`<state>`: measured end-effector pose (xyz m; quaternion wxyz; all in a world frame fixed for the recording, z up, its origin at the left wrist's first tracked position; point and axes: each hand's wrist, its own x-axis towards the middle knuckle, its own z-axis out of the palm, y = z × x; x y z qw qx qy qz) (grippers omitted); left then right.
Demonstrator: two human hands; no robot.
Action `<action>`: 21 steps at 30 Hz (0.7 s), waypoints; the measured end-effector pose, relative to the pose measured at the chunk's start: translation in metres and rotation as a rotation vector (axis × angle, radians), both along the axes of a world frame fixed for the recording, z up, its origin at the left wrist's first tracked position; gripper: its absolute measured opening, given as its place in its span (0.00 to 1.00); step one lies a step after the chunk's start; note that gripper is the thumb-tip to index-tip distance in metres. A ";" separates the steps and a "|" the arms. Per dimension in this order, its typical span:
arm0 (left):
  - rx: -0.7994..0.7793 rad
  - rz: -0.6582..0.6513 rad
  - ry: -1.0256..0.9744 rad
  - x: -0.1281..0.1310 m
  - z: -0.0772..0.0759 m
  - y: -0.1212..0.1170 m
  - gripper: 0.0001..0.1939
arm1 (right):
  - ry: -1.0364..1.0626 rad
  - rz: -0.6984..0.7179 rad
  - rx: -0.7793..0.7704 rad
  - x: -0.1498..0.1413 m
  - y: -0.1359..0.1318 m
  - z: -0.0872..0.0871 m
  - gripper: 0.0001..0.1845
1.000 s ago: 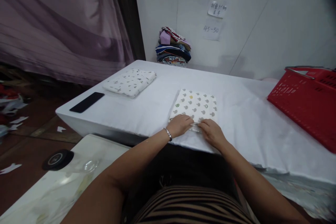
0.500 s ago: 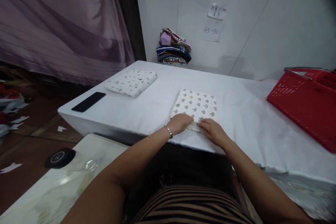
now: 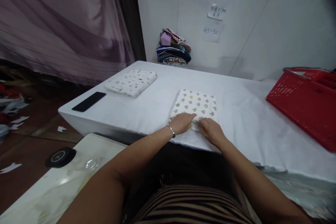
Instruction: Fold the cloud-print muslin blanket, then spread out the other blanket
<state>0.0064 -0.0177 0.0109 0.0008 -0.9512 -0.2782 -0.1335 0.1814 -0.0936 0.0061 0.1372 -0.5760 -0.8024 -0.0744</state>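
Note:
A folded white cloth [image 3: 196, 101] printed with grey tree shapes and a few green and yellow motifs lies flat on the white-covered table [image 3: 160, 112]. Both of my hands are at its near edge, where stacked layers show. My left hand [image 3: 182, 123], with a bracelet at the wrist, grips the left part of that edge, its index finger stretched over the top layer. Just to the right, my right hand [image 3: 210, 129] pinches the same edge with its fingers curled in. The fingertips under the cloth are hidden.
Another folded patterned cloth [image 3: 133, 83] and a black flat slab [image 3: 89, 102] lie on the table's left. A red basket [image 3: 307, 105] stands at the right. Folded fabrics [image 3: 173, 49] are piled by the wall. A black round object [image 3: 61, 156] sits on a lower white surface.
My left hand has shifted slightly right along the cloth's near edge, its index finger now extended. My right hand has moved slightly left. The cloth stays in place.

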 end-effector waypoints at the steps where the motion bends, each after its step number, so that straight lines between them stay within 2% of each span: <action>1: -0.016 0.005 -0.011 -0.001 0.000 0.000 0.21 | -0.005 0.001 0.015 0.000 0.000 -0.001 0.07; 9: 0.004 -0.046 -0.025 -0.009 -0.003 0.001 0.18 | 0.044 0.096 0.134 0.002 -0.002 -0.009 0.15; 12: 0.028 -0.101 -0.013 -0.012 -0.004 0.001 0.15 | 0.035 0.113 0.133 0.004 -0.001 -0.012 0.15; 17: 0.065 -0.119 -0.003 -0.012 -0.004 0.003 0.08 | 0.044 0.140 0.159 0.005 -0.002 -0.012 0.14; 21: 0.062 -0.118 -0.020 -0.014 -0.006 0.004 0.08 | 0.075 0.143 0.161 0.005 -0.005 -0.012 0.14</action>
